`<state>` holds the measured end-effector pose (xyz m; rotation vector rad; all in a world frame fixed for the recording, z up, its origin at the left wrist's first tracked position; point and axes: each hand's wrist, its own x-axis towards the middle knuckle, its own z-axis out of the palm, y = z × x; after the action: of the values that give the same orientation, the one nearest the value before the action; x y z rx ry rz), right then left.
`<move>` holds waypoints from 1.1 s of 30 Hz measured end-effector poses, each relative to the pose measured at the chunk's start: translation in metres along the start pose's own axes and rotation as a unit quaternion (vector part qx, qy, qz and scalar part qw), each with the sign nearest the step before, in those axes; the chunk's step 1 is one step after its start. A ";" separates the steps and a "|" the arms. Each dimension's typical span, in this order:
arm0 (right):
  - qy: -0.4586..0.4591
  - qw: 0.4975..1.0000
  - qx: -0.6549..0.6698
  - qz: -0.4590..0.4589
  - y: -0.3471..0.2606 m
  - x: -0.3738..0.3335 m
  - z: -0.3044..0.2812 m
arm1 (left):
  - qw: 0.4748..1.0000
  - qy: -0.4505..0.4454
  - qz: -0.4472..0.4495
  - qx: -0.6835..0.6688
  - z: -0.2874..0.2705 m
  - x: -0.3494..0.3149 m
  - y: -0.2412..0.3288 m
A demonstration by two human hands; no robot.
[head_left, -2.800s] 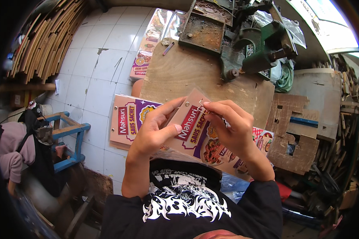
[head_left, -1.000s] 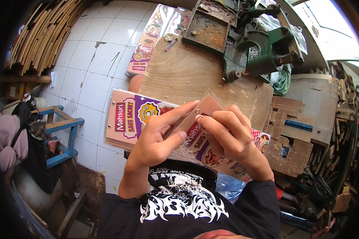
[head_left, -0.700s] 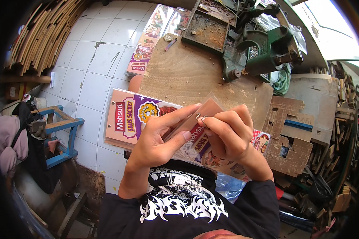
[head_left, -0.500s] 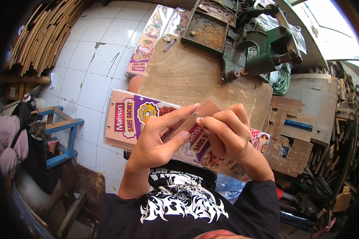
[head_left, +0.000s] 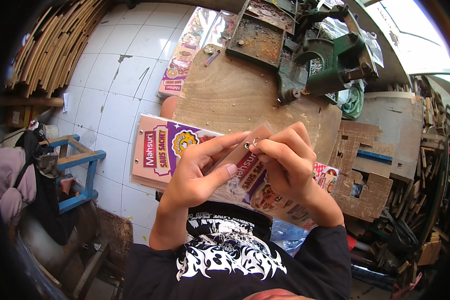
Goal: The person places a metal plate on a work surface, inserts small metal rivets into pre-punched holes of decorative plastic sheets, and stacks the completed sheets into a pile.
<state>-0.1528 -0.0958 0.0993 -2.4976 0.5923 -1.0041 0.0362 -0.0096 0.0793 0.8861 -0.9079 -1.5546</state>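
Wire [head_left: 256, 143], thin and bent, shows as a small curve just beside the metal eyelet [head_left: 246, 145] at the far end of the held card [head_left: 249, 176]. About three seconds ago a longer stretch of it lay in plain view across that end; now most of it is hidden behind the fingers. Over the last half second its curve has shifted slightly, and the eyelet's dark hole shows a little more plainly. This suggests the fine handling is centred on the hole, though I cannot tell whether any wire passes through it.

The left hand [head_left: 197, 175] is clamped on the card, thumb on the printed face and the other fingers mostly out of sight behind; that grip looks almost unchanged. The right hand [head_left: 287, 155] has thumb and forefinger together, pinched on the wire. The card, pink and purple in a clear cover, is tilted between the two hands, in front of the black shirt [head_left: 230, 250].

To the left lies a stack of similar cards [head_left: 152, 150], partly hidden by the left hand. Beyond the hands is the wooden tabletop [head_left: 225, 95], with a green metal press [head_left: 330, 65] at its far right.
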 end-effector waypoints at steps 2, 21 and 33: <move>0.003 1.000 0.006 0.003 0.002 -0.002 0.001 | 0.999 -0.006 -0.029 -0.031 0.000 0.000 0.002; 0.017 0.990 -0.095 -0.100 0.001 0.001 0.004 | 0.998 -0.001 -0.032 -0.060 -0.006 0.001 -0.004; -0.016 0.999 -0.013 0.026 -0.012 0.002 0.005 | 0.996 -0.004 -0.039 -0.085 -0.005 -0.002 -0.014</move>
<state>-0.1451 -0.0862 0.1035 -2.5019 0.6609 -0.9417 0.0350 -0.0067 0.0650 0.8011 -0.7411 -1.6769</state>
